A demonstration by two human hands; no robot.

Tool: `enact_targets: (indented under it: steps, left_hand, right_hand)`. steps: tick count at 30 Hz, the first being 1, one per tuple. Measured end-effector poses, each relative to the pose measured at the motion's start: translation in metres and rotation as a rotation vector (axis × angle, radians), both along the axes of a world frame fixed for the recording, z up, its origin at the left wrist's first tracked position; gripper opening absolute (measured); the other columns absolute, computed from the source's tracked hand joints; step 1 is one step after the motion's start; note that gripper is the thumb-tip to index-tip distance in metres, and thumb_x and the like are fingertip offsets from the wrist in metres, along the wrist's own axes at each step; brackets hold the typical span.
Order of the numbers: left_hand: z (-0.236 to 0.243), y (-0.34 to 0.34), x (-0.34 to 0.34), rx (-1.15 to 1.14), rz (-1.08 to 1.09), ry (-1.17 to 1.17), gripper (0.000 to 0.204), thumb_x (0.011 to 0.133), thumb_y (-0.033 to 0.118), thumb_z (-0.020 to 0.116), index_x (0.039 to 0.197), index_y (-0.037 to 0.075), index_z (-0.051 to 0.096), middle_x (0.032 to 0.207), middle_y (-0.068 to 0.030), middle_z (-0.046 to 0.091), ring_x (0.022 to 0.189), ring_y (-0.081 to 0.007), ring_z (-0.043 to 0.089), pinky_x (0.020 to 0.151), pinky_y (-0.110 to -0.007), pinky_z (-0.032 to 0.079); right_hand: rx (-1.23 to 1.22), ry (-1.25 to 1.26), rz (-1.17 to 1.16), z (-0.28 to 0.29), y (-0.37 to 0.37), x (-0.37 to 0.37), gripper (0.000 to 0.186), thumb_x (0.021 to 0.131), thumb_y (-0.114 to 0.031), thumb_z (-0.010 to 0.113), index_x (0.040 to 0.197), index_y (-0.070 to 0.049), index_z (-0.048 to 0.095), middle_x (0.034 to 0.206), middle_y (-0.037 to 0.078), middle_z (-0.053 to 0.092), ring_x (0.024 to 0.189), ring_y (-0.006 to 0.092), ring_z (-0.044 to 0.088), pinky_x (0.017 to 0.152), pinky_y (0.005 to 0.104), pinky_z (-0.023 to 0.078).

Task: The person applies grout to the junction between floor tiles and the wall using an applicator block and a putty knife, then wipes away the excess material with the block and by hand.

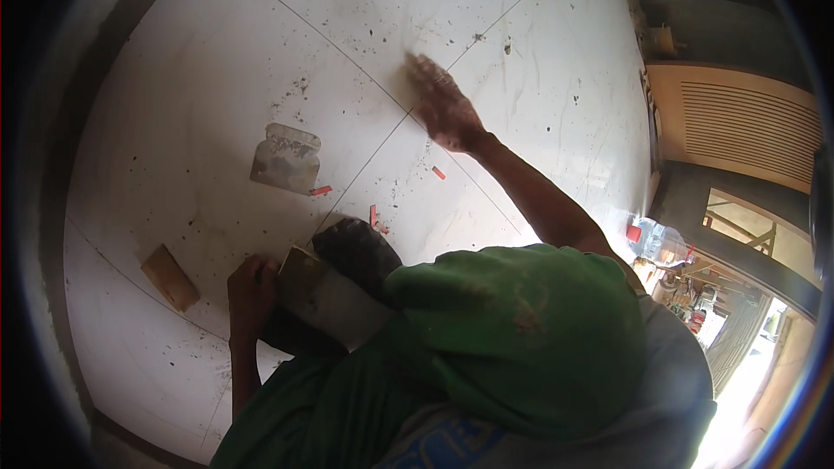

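Observation:
My right hand (447, 108) lies stretched out over the white tiled floor (191, 104), close to where the joints cross. Its fingertips are smeared by motion, and nothing shows in it. Down by my feet my left hand (250, 291) is closed, its fingers curled at the upper left corner of a pale grey square piece (334, 295). That piece leans between my dark shoes (358, 247), partly hidden by my legs. Small red plastic wedges (439, 172) lie near my right forearm and ahead of the shoe. A grey notched spreader plate (288, 161) rests flat on the tiles.
A brown rectangular block (170, 278) lies left of my left hand. Dark crumbs dot the tiles. At the right stand a clear plastic bottle (665, 245) with a red cap and a slatted wooden panel (747, 126). A wall edge (56, 208) bounds the floor at left.

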State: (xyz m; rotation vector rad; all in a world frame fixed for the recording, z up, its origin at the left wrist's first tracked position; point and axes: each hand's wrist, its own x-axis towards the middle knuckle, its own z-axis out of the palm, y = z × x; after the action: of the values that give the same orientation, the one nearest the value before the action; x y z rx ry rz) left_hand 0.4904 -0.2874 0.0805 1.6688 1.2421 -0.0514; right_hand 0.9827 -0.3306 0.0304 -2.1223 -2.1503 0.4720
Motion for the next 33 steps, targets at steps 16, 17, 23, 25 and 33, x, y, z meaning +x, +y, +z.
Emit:
enact_targets:
  steps: [16,17,23,25,33]
  left_hand:
    - [-0.004,0.001,-0.023,0.016,0.009,0.086,0.024,0.101,0.024,0.065,0.1,0.001,0.072,0.096,-0.0243,0.072,0.093,-0.0461,0.071,0.083,-0.051,0.054]
    - [-0.005,0.009,-0.011,0.004,-0.07,0.02,0.024,0.101,0.025,0.065,0.101,0.002,0.073,0.097,-0.0242,0.073,0.094,-0.0462,0.071,0.084,-0.052,0.054]
    - [-0.018,0.004,-0.006,0.005,-0.055,0.078,0.03,0.1,0.032,0.067,0.097,0.003,0.073,0.094,-0.0247,0.072,0.093,-0.047,0.071,0.083,-0.054,0.055]
    - [-0.024,0.0,-0.016,0.081,-0.045,0.038,0.034,0.101,0.035,0.067,0.096,0.002,0.073,0.093,-0.0248,0.072,0.091,-0.0471,0.07,0.081,-0.053,0.055]
    - [-0.001,0.046,-0.048,0.566,0.634,0.091,0.027,0.101,0.027,0.076,0.096,0.002,0.069,0.092,-0.0159,0.071,0.085,-0.033,0.069,0.081,-0.045,0.054]
  right_hand:
    - [-0.039,-0.098,0.005,-0.008,0.019,-0.02,0.065,0.113,-0.029,0.045,0.172,-0.005,0.028,0.183,0.014,0.017,0.169,0.033,0.017,0.137,0.0486,0.017]
    - [0.124,-0.25,0.077,-0.019,0.015,0.005,0.067,0.112,-0.029,0.045,0.171,-0.004,0.029,0.183,0.014,0.018,0.168,0.0328,0.019,0.136,0.0488,0.017]
    - [0.316,-0.169,-0.528,-0.063,0.072,0.05,0.065,0.113,-0.033,0.045,0.17,-0.004,0.034,0.178,0.022,0.027,0.165,0.0431,0.023,0.133,0.0556,0.021]
    - [0.318,-0.054,-0.196,-0.029,0.088,-0.038,0.066,0.115,-0.034,0.051,0.17,-0.002,0.033,0.176,0.026,0.029,0.164,0.0446,0.026,0.131,0.0561,0.025]
    - [0.073,0.156,-0.173,0.045,0.06,-0.21,0.084,0.086,-0.03,0.086,0.156,-0.003,0.048,0.142,0.021,0.053,0.129,0.0401,0.055,0.105,0.0533,0.047]
